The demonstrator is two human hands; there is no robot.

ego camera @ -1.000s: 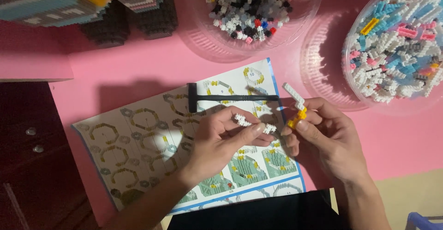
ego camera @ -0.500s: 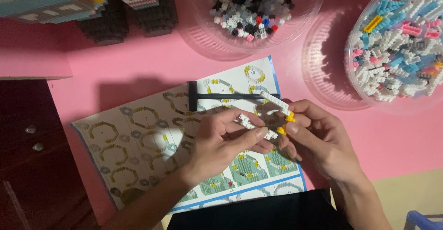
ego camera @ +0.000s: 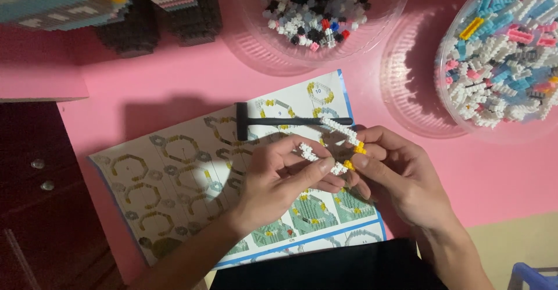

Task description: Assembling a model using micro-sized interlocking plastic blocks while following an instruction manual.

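We have a small white-and-yellow brick assembly (ego camera: 340, 147), a curved strip of tiny blocks, held between both hands just above the instruction sheet (ego camera: 174, 191). Left hand (ego camera: 279, 179): grip pinching the strip's lower white end, thumb and fingers pressed on it. Right hand (ego camera: 401, 176): grip pinching the yellow section, fingertips closed on it; the strip's upper white end sticks out toward the top. Black hammer-shaped tool (ego camera: 279, 121) lies on the sheet just behind the hands. Sheet lies flat on the pink tabletop (ego camera: 494, 173). Further back: clear bowl of black, white and red bricks (ego camera: 325, 16), clear bowl of white, blue and pink bricks (ego camera: 505, 57) to the right, finished brick model (ego camera: 116, 5) top left.
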